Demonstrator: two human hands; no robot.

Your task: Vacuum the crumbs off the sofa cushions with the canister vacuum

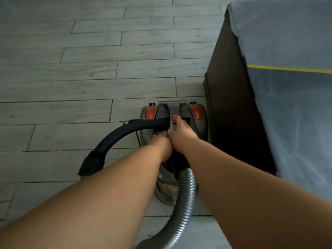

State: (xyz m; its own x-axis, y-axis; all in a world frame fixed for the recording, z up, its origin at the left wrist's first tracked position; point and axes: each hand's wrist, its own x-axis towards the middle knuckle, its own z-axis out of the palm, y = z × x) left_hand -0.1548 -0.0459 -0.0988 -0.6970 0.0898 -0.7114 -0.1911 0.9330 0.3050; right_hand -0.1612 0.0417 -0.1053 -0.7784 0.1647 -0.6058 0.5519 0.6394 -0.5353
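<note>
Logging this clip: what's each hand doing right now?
Left hand: on the vacuum, grip unclear.
Right hand: grips the vacuum's handle.

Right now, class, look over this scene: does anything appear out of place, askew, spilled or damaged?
Nothing looks spilled or broken. One thing sits askew: the black curved tube lies across the canister vacuum, its wide end down by the floor to the left, away from the sofa.

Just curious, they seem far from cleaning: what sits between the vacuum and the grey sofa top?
Just the sofa's dark side panel, in the head view; the vacuum stands right beside it on the floor.
</note>
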